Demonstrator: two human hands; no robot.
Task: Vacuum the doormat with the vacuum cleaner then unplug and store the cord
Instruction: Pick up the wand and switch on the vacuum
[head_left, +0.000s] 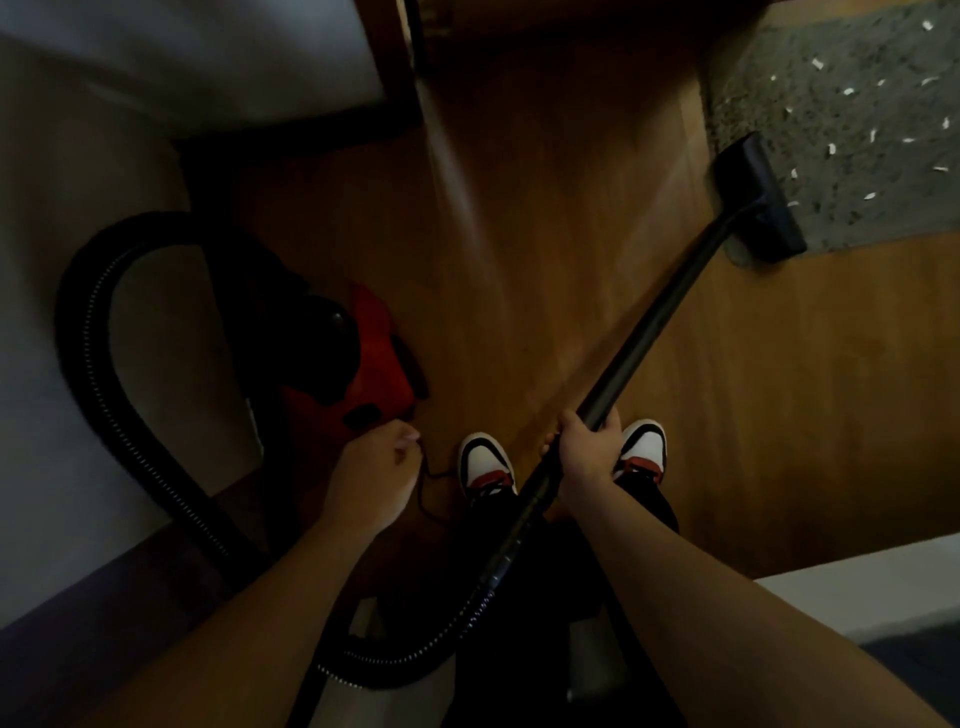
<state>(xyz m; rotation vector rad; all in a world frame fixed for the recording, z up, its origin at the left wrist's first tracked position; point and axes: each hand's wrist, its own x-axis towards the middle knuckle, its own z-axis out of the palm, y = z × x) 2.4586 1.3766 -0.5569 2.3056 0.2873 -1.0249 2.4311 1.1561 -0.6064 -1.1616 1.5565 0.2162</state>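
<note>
From the head view, looking down: the right hand (584, 452) is clenched round the near end of the black wand (670, 306), thumb and fingers wrapped right about it. From that grip the wand runs in a straight slant away to the far right, and its nozzle (758, 202) sits flat at the near-left corner of the grey doormat (857, 104), just over the edge, half on the wooden floor (545, 182). So the mat lies far and right of the gripping hand, directly along the wand's long axis. White scraps (831, 148) are scattered over the mat beyond the nozzle, farther off and to the right, none under it that I can see.

The left hand (374, 478) is low on the near left, well apart from the mat, fingers curled in. A thin dark cord (425, 467) drops from its fingertips, so it looks to be pinching it, just beside the red vacuum (363, 374). The ribbed hose (98, 374) loops wide on the left.

By my reckoning the vacuuming has barely begun. The push ahead belongs to the right hand: forward along the wand's line, out across the scraps.
</note>
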